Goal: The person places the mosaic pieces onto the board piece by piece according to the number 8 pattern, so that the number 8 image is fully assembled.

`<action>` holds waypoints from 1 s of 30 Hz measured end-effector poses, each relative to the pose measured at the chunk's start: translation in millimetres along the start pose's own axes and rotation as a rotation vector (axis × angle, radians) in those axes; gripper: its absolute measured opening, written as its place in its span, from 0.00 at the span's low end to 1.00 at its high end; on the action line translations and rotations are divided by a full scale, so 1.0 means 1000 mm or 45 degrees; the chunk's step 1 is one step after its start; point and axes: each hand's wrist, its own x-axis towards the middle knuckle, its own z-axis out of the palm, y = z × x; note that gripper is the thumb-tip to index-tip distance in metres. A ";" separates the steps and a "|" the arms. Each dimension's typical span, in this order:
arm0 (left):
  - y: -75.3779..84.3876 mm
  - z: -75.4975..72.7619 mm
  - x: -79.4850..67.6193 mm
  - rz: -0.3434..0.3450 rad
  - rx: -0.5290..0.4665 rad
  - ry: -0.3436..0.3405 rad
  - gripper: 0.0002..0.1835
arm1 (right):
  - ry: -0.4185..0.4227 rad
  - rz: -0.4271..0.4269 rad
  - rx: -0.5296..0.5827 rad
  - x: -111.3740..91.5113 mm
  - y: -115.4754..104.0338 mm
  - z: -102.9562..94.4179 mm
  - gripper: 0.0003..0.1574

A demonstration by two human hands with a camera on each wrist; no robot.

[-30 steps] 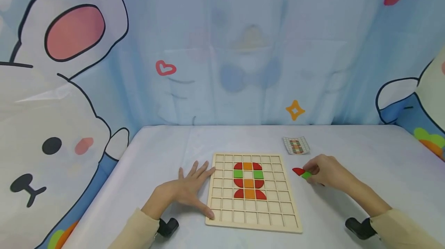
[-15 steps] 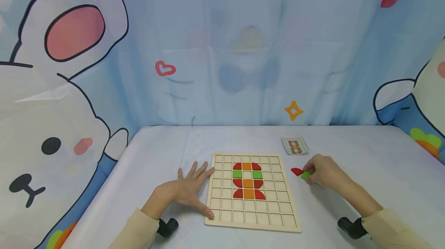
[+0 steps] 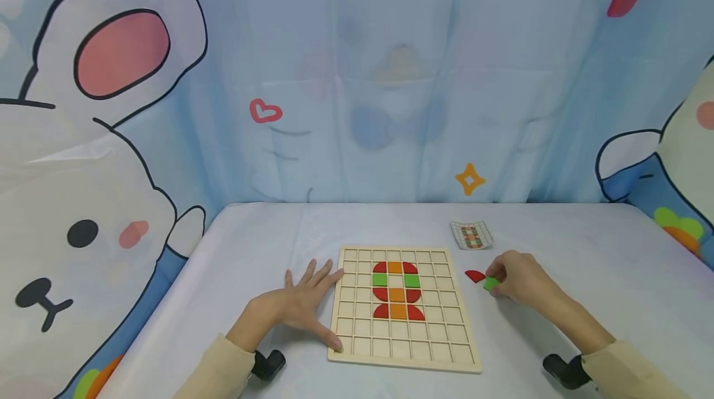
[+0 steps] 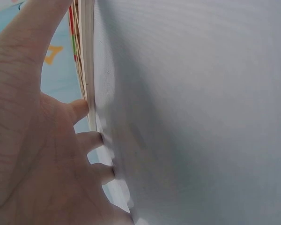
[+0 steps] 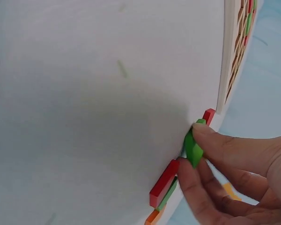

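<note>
My right hand (image 3: 519,276) pinches a green tile (image 3: 491,283) between thumb and fingers, just right of a red quarter-round tile (image 3: 475,276) on the table. In the right wrist view the green tile (image 5: 194,146) is tilted on edge at the thumb tip. My left hand (image 3: 301,302) lies spread beside the wooden grid board (image 3: 407,349), its thumb on the lower left corner and its index fingertip at the left edge. Red, orange and green tiles sit in the board's middle cells, such as an orange tile (image 3: 398,295).
A small pattern card (image 3: 471,236) lies behind the board to the right. Beneath the right hand, the right wrist view shows another red piece (image 5: 163,184), a green piece (image 5: 168,193) and an orange piece (image 5: 154,216) on the white table (image 3: 268,225).
The green tile has turned in my right fingers and now looks squarer. The right hand has shifted only slightly. My left hand stays in place at the board.
</note>
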 end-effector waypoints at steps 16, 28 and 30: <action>-0.004 0.000 0.001 0.003 -0.004 -0.004 0.70 | 0.122 -0.147 0.101 -0.013 0.018 0.002 0.14; -0.004 0.000 0.000 0.007 -0.012 -0.003 0.70 | -0.017 -0.439 0.355 -0.034 -0.036 0.013 0.15; -0.003 0.000 0.000 0.007 -0.013 -0.001 0.69 | -0.096 -0.490 0.416 -0.037 -0.046 0.019 0.14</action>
